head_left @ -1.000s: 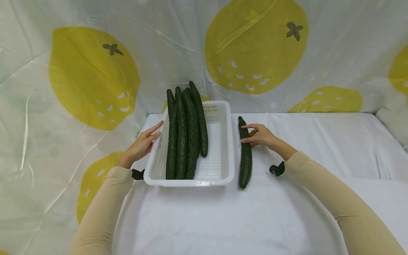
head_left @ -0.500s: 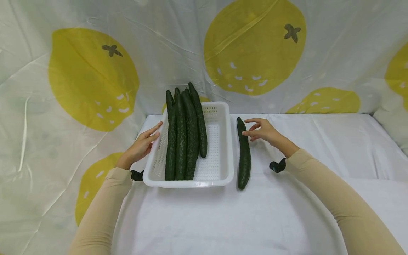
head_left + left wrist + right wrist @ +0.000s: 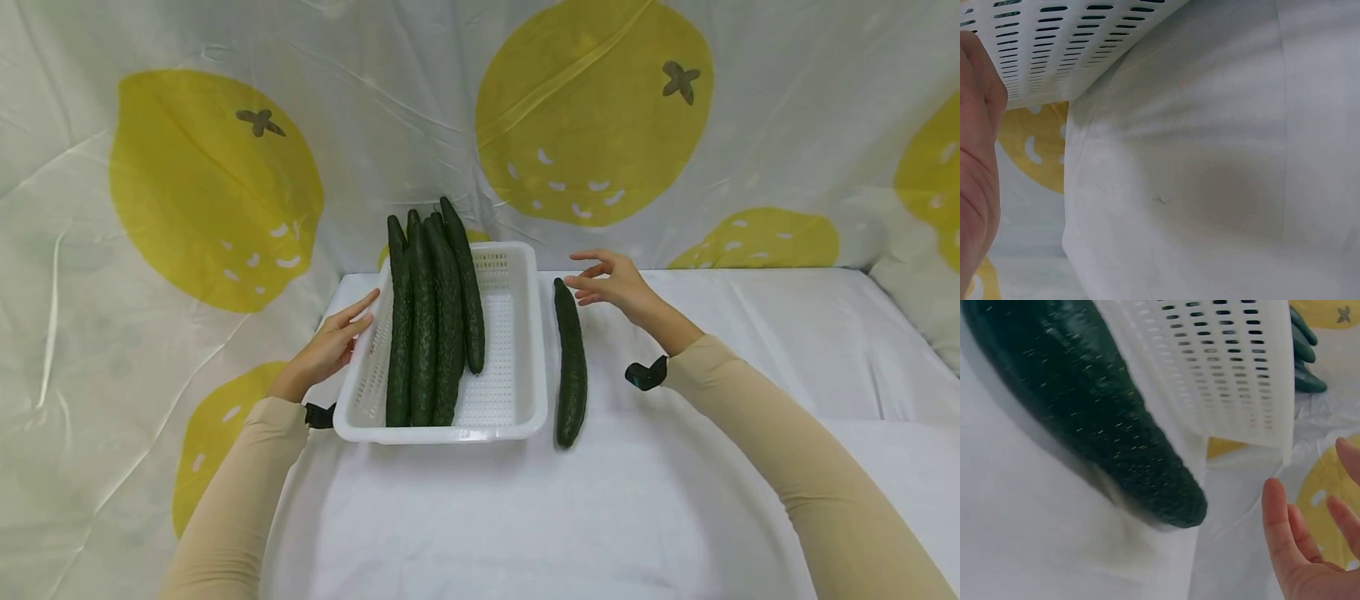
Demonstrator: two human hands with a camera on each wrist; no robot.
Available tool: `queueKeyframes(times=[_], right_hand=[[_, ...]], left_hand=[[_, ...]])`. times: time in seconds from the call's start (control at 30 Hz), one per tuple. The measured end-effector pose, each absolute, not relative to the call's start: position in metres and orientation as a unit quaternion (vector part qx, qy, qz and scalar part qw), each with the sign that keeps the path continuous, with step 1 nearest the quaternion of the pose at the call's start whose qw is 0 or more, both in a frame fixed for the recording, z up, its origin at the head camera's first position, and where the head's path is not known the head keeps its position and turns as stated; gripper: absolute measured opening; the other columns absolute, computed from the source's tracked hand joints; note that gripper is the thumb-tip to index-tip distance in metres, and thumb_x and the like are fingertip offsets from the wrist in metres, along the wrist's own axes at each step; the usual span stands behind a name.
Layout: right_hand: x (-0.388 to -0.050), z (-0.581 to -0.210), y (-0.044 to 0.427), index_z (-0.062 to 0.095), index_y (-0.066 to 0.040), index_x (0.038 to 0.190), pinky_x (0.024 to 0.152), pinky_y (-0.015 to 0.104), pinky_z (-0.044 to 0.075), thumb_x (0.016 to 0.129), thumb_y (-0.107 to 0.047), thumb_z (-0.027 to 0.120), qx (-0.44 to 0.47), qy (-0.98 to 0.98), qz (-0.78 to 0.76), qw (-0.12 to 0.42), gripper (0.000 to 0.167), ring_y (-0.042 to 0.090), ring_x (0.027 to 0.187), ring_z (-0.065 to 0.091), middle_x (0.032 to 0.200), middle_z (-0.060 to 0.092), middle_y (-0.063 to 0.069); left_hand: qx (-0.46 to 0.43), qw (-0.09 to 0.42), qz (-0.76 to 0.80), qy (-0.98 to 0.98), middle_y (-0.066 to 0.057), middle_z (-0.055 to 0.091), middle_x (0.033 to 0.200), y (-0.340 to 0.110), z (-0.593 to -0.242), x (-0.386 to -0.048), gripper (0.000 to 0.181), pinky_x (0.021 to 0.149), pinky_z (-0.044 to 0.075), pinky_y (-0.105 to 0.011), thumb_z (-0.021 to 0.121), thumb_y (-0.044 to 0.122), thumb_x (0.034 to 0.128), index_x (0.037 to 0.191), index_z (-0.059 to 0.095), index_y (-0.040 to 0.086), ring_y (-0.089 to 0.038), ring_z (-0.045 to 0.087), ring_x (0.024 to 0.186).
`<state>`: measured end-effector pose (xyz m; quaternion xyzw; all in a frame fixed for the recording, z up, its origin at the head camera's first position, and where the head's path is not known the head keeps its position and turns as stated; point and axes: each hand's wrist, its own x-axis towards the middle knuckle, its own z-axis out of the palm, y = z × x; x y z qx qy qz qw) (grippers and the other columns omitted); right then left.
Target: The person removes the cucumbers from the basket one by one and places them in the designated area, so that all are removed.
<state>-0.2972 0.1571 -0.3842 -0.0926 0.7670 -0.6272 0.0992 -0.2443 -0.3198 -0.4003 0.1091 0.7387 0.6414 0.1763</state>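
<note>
1. Toward the far edge of the surface (image 3: 450, 517), just right of the basket (image 3: 465, 434), lies the loose cucumber (image 3: 572, 375).
2. It looks firm, fairly light, perhaps slick; mid-length seems the best hold.
3. The right hand (image 3: 618, 287) is released; the left hand (image 3: 330, 346) rests straight fingers against the basket's left edge.
4. A second ago, right fingers touched the cucumber; now they're off its far tip.

At least five cucumbers (image 3: 572, 367), one basket (image 3: 442, 435)
</note>
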Motion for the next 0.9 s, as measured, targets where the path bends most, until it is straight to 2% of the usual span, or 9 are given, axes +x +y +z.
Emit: queueKeyframes(times=[0.07,0.23,0.3,0.37,0.53,0.7,0.9], right_hand=[[-0.299,-0.38,0.153,0.049,-0.003,0.145,0.081,0.042,0.058,0.093,-0.012,0.073,-0.092,0.76,-0.637,0.094,0.058,0.033,0.087,0.07,0.116,0.054,0.024],[-0.303,-0.367,0.144,0.05,-0.004,0.145,0.081,0.044,0.058,0.093,-0.009,0.073,-0.098,0.744,-0.654,0.095,0.058,0.028,0.082,0.07,0.114,0.053,0.023],[-0.304,-0.361,0.14,0.05,-0.005,0.145,0.081,0.045,0.057,0.092,-0.009,0.073,-0.099,0.74,-0.658,0.098,0.058,0.032,0.083,0.071,0.115,0.053,0.022],[-0.305,-0.356,0.134,0.051,-0.006,0.145,0.081,0.043,0.058,0.091,-0.008,0.074,-0.1,0.735,-0.663,0.102,0.058,0.032,0.083,0.071,0.114,0.053,0.022],[-0.306,-0.346,0.119,0.051,-0.005,0.145,0.085,0.049,0.055,0.091,-0.005,0.073,-0.11,0.726,-0.669,0.111,0.057,0.03,0.081,0.071,0.111,0.055,0.022],[-0.308,-0.341,0.104,0.05,-0.004,0.145,0.085,0.05,0.055,0.092,-0.004,0.072,-0.125,0.723,-0.667,0.128,0.057,0.042,0.092,0.067,0.114,0.056,0.022],[-0.312,-0.338,0.086,0.052,-0.009,0.145,0.084,0.047,0.057,0.092,-0.005,0.072,-0.126,0.723,-0.662,0.152,0.057,0.032,0.088,0.069,0.119,0.056,0.023]], left_hand=[[0.109,0.176,0.64,0.74,-0.002,0.057,0.099,-0.32,-0.4,-0.244,0.056,0.051,0.044,-0.016,0.04,0.021,0.1098,0.161,0.017,0.022,-0.005,0.051,0.056],[0.108,0.18,0.645,0.735,-0.005,0.056,0.116,-0.32,-0.4,-0.244,0.057,0.058,0.049,-0.017,0.039,0.02,0.11,0.161,0.015,0.021,-0.006,0.058,0.068],[0.106,0.182,0.645,0.734,-0.006,0.055,0.12,-0.32,-0.4,-0.244,0.057,0.061,0.052,-0.019,0.038,0.021,0.11,0.161,0.015,0.022,-0.007,0.061,0.073],[0.105,0.185,0.646,0.734,-0.007,0.054,0.122,-0.32,-0.4,-0.244,0.057,0.064,0.054,-0.021,0.038,0.021,0.1101,0.162,0.015,0.022,-0.008,0.062,0.077],[0.105,0.185,0.653,0.727,-0.006,0.055,0.12,-0.32,-0.399,-0.245,0.057,0.062,0.053,-0.02,0.039,0.02,0.1099,0.161,0.015,0.021,-0.008,0.062,0.076],[0.108,0.185,0.657,0.723,-0.005,0.058,0.115,-0.321,-0.4,-0.245,0.057,0.06,0.052,-0.019,0.039,0.021,0.1099,0.161,0.015,0.021,-0.007,0.061,0.073],[0.108,0.191,0.654,0.724,-0.007,0.055,0.12,-0.321,-0.401,-0.245,0.057,0.064,0.055,-0.022,0.038,0.022,0.1101,0.162,0.014,0.023,-0.009,0.064,0.076]])
